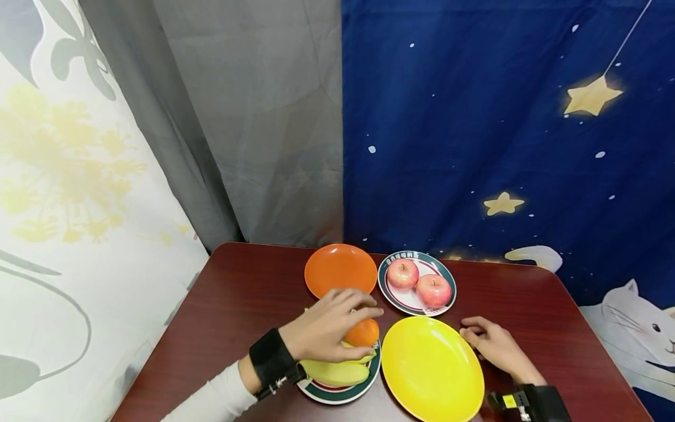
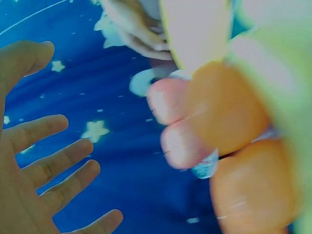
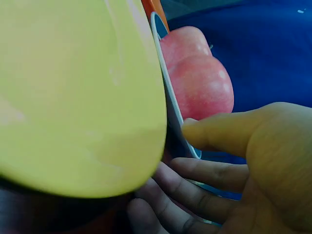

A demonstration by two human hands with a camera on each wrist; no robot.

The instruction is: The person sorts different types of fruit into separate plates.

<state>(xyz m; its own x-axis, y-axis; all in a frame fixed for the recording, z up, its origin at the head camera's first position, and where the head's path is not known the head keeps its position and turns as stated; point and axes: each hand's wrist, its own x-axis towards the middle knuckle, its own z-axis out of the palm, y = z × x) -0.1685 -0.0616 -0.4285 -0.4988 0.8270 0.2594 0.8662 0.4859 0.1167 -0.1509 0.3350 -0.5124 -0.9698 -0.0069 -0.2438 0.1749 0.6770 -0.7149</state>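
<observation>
**Left hand [image 1: 332,328] wide, orange [image 1: 361,333] ungripped!**

We see spread fingers over the fruit, holding nothing; the orange sits with the bananas [image 1: 337,373] on their plate [image 1: 337,400]. The right hand [image 1: 493,347], loosely bent and holding nothing, waits by the yellow plate [image 1: 432,369]; contact we can't tell. Two apples [image 1: 434,291] share another plate [image 1: 408,306]. We'd judge it early: the orange is left to grasp.
</observation>
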